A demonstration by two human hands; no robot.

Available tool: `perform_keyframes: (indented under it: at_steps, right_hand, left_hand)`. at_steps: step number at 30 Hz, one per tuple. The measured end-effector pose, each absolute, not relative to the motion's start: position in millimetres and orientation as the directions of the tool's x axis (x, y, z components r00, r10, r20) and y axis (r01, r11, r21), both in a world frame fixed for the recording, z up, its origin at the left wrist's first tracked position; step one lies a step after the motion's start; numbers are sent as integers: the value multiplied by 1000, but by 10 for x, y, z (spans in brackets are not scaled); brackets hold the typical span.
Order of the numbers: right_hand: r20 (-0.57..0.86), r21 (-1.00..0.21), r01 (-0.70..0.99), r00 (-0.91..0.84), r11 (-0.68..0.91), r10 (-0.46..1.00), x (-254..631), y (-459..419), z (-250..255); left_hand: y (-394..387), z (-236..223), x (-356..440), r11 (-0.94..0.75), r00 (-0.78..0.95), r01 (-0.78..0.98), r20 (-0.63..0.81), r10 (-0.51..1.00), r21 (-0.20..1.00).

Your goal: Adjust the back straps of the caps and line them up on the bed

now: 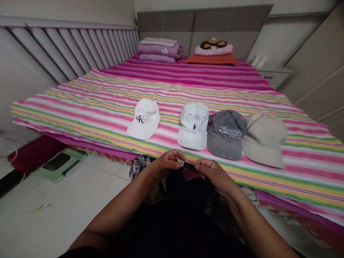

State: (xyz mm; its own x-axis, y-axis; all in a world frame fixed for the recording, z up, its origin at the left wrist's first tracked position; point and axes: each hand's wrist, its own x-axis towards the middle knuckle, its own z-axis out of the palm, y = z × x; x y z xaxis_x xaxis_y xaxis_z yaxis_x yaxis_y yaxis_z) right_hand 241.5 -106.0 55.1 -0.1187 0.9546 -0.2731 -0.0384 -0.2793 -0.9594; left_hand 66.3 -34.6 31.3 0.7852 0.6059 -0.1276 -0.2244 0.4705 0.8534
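Observation:
A black cap [178, 186] is held low in front of me, its back strap turned toward the bed. My left hand [168, 163] pinches the strap beside a small metal buckle [180, 162]. On the other end of the strap, my right hand [211, 172] is closed with thumb and fingertips. Beyond my hands, a white cap [146, 116] with dark letters lies apart on the left. A pale blue cap [193, 123], a grey cap [228, 132] with white lettering and a beige cap [264, 138] sit side by side to the right.
The caps rest on a striped sheet [102, 107] over a bed. Folded purple bedding [159, 50] and a pink pile on an orange pillow [192, 59] are at the headboard [174, 21]. A green stool [60, 166] stands at the lower left, beside a white railing [80, 46] further back.

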Motion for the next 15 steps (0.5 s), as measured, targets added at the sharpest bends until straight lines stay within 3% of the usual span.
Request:
perform_keyframes:
  at_steps: [6,11,15]
  right_hand:
    - [-299,-949,-54,-140,-309,944,2411,-1044,548]
    - [-282,-955,-60,-132,-292,950,2430,-1044,565]
    - [-230,-970,-12,-252,-241,940,2463,-1043,571]
  left_hand:
    - [-388,354,628,235,690,-119,-90,718,965]
    - [-430,346,652,90,647,-101,-3,763,991]
    - [-465,368,683,23,670,-107,54,740,994]
